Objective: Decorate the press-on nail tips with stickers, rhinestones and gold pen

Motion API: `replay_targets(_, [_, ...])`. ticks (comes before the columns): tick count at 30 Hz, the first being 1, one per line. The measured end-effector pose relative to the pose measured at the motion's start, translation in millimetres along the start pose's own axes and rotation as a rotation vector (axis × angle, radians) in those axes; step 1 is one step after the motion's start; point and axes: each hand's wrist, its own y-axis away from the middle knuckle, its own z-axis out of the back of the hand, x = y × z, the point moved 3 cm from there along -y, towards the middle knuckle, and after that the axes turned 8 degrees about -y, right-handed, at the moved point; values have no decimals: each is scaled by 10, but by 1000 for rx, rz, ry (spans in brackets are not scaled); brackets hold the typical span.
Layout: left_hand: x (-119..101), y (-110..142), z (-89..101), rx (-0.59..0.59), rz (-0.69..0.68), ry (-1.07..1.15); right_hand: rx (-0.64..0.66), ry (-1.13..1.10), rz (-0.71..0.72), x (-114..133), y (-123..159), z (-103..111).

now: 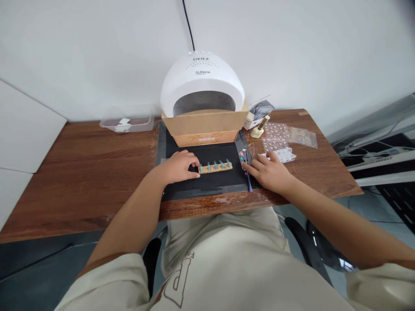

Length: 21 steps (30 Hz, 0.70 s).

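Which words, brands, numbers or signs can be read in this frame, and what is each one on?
"SUNone": front of the white lamp.
"OEIEZ", as best it reads: higher on the same lamp.
Large "P"-like outline: the shirt; the small characters beside it are unclear.
Too small to read: print on the cardboard box and the line under "SUNone".

Nail-art workspace, desk [129,172], curing lamp [202,84] (white), polish bottle [259,128]

left hand [181,166]: at nail strip [215,168] | right hand [270,172]: by purple tool [249,181]
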Motion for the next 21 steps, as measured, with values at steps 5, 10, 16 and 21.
replay_targets(5, [-50, 6, 53, 12, 0, 0, -230, -54, -132, -24, 177, 217])
replay_targets(10, [-188, 192, 248, -73, 27, 1, -562, -313, -174, 87, 563, 270])
replay_targets(16, [-162, 815, 660, -312, 178, 27, -817, -520, -352, 265, 1069, -82])
replay_targets(21, [126, 1364, 960, -587, 458, 41, -872, -746, -645, 244, 1289, -301])
